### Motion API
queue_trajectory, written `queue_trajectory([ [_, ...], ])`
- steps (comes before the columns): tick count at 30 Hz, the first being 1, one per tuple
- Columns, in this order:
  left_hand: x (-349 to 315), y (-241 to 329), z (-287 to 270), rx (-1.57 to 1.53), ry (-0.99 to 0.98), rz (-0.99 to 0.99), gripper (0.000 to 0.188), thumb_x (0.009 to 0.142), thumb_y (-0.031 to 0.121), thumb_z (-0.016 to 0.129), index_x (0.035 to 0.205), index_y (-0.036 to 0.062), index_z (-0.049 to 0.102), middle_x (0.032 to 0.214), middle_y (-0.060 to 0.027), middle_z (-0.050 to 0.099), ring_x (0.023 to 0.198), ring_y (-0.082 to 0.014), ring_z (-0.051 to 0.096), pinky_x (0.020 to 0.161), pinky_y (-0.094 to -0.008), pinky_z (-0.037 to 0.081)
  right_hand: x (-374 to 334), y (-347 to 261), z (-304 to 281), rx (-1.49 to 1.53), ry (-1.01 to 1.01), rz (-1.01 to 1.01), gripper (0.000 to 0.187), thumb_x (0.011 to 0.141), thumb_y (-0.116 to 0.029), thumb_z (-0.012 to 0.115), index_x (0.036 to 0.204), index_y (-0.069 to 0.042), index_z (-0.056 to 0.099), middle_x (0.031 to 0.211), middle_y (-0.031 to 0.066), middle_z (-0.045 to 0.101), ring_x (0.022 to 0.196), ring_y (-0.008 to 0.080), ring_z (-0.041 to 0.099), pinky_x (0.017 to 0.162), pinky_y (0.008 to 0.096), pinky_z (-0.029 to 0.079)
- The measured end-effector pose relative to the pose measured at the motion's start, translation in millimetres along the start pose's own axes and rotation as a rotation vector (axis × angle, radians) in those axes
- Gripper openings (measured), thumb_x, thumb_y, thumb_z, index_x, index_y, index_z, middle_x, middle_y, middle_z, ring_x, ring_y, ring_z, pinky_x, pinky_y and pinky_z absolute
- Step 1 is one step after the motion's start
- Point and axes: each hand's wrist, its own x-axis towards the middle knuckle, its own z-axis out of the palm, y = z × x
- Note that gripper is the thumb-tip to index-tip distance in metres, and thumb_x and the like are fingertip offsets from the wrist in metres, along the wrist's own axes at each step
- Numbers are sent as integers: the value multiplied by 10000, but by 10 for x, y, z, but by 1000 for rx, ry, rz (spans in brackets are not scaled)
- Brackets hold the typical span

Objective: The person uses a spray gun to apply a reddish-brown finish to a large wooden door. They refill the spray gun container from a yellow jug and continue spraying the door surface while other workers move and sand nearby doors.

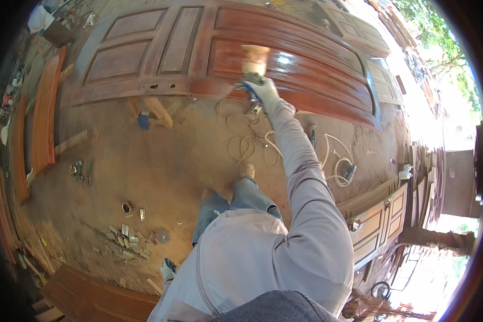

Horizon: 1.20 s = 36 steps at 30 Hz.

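My head camera, looking steeply down

It faces my body at lower centre and the wooden door (284, 48) across the top, at arm's reach.

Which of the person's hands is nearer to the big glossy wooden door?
Right. The right hand reaches the wooden door, holding a tool against it. The left hand hangs low by the hip, far away.

Dusty floor (161, 161) bears coiled cord (252, 145), wood scraps (123, 239).
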Motion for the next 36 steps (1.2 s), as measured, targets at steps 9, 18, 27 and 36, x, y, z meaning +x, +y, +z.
queue_trajectory([
  [9,424,-70,847,768,-119,-101,246,975,332,585,779,187,548,624,13,509,518,-142,501,462,-322,380,-439,79,-2203,-781,825,-77,423,808,-381,758,1097,-74,727,970,163,742,879,297,724,790,405,560],
  [18,2040,1091,3562,500,-233,283,252,986,363,581,813,181,562,635,1,529,519,-136,505,459,-320,392,320,159,-2956,202,428,-24,206,879,-133,755,1017,11,704,749,74,700,562,142,642,474,281,522],
  [27,1745,1334,6413,681,-172,155,139,955,285,647,956,154,600,723,-15,604,541,-178,544,471,-364,418,963,672,-6581,-127,1091,131,182,866,-196,759,966,-46,735,711,29,682,556,113,621,478,295,490],
  [36,918,1006,6972,1591,-495,312,183,921,308,664,844,162,584,724,-23,599,557,-226,580,475,-388,436,1323,834,-8934,-799,1340,681,390,778,-303,688,1048,-23,727,930,151,753,878,317,726,799,422,550],
])
